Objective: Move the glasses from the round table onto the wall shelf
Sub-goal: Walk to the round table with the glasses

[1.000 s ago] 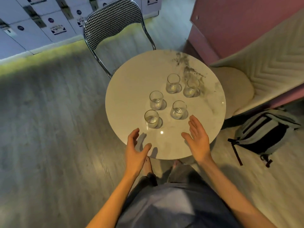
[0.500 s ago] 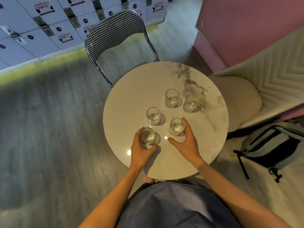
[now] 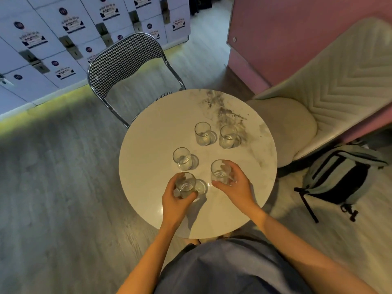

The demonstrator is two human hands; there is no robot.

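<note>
Wrapping left hand fingers round near glass, right hand gripping second glass, seemingly lifted

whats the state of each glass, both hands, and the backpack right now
Near-left glass: upright, gripped by left hand.
Near-right glass: upright, gripped by right hand.
Middle glass: upright, free.
Far-left glass: upright, free.
Far-right glass: upright, free.
Backpack: on floor, pocket open.

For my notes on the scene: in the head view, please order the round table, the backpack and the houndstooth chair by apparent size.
1. round table
2. houndstooth chair
3. backpack
The chair and backpack look close in size; the chair stands farther away, so that ranking is unsure.
</note>
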